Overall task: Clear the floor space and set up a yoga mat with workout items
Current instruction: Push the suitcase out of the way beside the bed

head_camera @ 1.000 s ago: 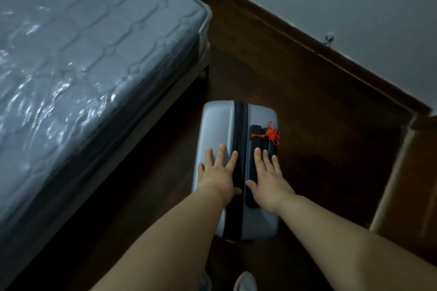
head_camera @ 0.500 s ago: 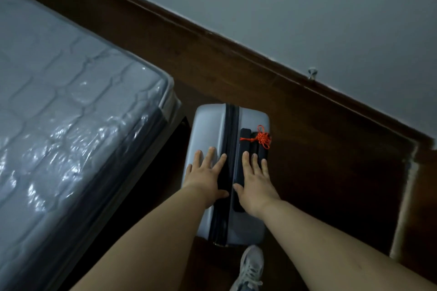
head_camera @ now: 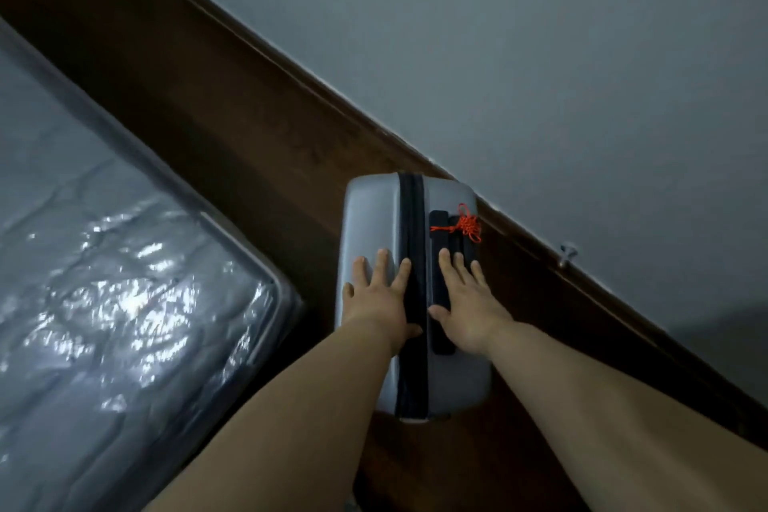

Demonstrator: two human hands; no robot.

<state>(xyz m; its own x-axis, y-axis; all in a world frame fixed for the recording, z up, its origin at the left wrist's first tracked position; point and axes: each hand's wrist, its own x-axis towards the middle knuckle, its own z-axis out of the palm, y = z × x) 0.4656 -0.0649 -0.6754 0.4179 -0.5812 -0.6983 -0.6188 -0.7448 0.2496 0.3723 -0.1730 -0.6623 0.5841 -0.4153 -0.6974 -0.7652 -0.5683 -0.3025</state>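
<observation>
The grey suitcase point(head_camera: 374, 229) on the floor point(head_camera: 232, 145) is pressed by both hands point(head_camera: 380, 295) point(head_camera: 469, 303), fingers point(head_camera: 381, 264) spread flat

Left hand point(head_camera: 380, 299) and right hand point(head_camera: 469, 306) flat atop grey suitcase point(head_camera: 374, 220) between mattress point(head_camera: 104, 283) and wall point(head_camera: 540, 54).

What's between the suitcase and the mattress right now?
Only bare dark wooden floor separates the suitcase from the mattress, per the head view.

No readable text, label or number anywhere.
</observation>
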